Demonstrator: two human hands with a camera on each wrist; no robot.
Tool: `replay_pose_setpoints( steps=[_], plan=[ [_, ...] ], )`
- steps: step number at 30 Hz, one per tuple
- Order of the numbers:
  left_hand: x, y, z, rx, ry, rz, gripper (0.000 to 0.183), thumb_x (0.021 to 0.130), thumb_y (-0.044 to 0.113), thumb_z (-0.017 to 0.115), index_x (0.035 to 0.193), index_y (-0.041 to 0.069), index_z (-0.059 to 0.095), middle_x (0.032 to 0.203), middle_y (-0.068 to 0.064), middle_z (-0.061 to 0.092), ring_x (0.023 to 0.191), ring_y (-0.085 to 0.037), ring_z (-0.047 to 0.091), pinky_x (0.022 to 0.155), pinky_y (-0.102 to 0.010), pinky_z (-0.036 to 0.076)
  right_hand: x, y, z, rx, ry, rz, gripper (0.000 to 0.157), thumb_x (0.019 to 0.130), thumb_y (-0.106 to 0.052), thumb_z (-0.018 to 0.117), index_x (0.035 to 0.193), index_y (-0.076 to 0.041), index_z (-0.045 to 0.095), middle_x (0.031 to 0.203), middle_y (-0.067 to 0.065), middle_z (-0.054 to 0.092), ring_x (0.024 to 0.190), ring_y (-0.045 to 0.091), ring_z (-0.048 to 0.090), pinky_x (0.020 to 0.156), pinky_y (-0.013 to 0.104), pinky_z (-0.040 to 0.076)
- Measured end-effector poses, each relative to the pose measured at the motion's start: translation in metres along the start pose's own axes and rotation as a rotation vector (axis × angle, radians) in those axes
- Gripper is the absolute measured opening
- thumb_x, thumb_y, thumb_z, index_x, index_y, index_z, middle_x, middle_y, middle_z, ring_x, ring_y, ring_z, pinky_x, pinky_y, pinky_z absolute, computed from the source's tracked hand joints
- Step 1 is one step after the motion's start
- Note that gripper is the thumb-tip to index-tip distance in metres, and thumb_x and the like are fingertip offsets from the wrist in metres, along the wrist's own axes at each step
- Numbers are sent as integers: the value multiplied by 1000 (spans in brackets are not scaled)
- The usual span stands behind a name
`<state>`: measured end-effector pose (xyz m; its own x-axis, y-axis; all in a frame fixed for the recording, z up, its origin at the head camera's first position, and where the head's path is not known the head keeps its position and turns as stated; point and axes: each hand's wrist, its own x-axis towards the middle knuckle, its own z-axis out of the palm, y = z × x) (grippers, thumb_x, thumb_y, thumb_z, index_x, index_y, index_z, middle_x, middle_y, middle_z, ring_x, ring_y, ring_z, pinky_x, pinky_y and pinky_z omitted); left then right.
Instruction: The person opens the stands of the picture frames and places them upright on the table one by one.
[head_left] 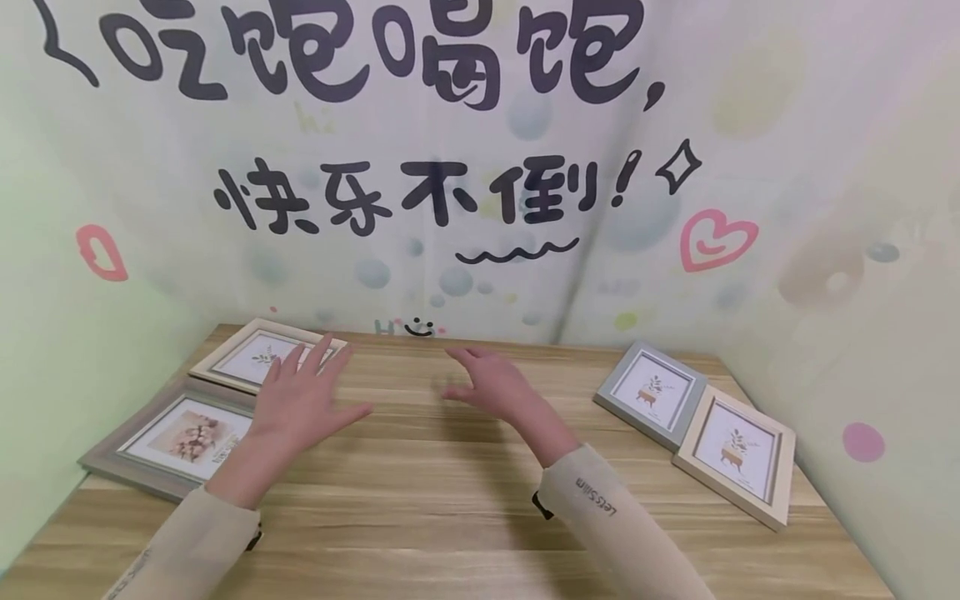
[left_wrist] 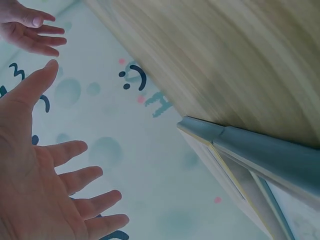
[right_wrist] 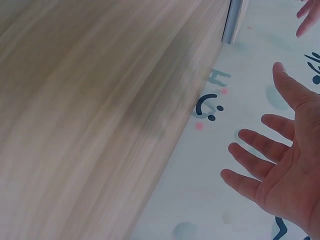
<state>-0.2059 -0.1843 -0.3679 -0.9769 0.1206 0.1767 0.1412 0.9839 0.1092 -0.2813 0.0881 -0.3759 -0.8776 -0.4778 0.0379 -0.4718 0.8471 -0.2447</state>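
My left hand (head_left: pixel 297 402) hovers over the left side of the table with fingers spread, holding nothing. In the head view it covers part of a cream picture frame (head_left: pixel 213 372) and of a grey-brown picture frame (head_left: pixel 123 446) with a flower print. Above the middle of the table, my right hand (head_left: pixel 495 385) is held in the air, its fingers extended and nothing in them. A grey-blue picture frame (head_left: pixel 609 390) and a second cream picture frame (head_left: pixel 783 454), each with a potted-plant print, lie side by side on the right.
The wood-grain table (head_left: pixel 420 517) meets a printed wall cloth (head_left: pixel 337 275) at its back edge, with dark lettering and hearts on it. Pale walls stand close on the left and right. Both wrists wear dark bands partly under beige sleeves (head_left: pixel 615 517).
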Motion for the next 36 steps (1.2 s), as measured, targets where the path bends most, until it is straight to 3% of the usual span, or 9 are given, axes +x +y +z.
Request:
replay_pose_setpoints(
  steps=[10, 22, 29, 36],
  plan=[
    [-21, -18, 1, -11, 25, -6, 91, 80, 60, 71, 150, 9, 40, 153, -24, 40, 139, -50, 37, 113, -71, 28, 12, -20, 11, -17, -18, -75, 72, 89, -49, 70, 149, -19, 46, 152, 8, 50, 136, 28, 52, 111, 44, 47],
    [-41, -40, 7, 16, 24, 24, 88, 79, 55, 75, 146, 5, 47, 155, -23, 39, 132, -49, 44, 111, -64, 36, 24, -49, 27, -75, -51, -143, 66, 89, -46, 71, 147, -22, 50, 150, 2, 53, 135, 20, 53, 111, 36, 47],
    [-54, -56, 10, 2, 2, -15, 86, 79, 52, 76, 144, 4, 48, 149, -26, 44, 132, -51, 43, 108, -65, 37, 30, -62, 35, -69, -54, -191, 64, 90, -45, 71, 146, -22, 51, 147, 1, 55, 132, 18, 56, 108, 34, 49],
    [-69, -74, 15, 16, 24, -31, 83, 77, 52, 79, 140, 4, 52, 145, -25, 48, 126, -51, 48, 106, -66, 39, 34, -74, 43, -62, -70, -223, 64, 90, -46, 70, 146, -22, 50, 147, 0, 55, 132, 16, 56, 108, 30, 49]
  ],
)
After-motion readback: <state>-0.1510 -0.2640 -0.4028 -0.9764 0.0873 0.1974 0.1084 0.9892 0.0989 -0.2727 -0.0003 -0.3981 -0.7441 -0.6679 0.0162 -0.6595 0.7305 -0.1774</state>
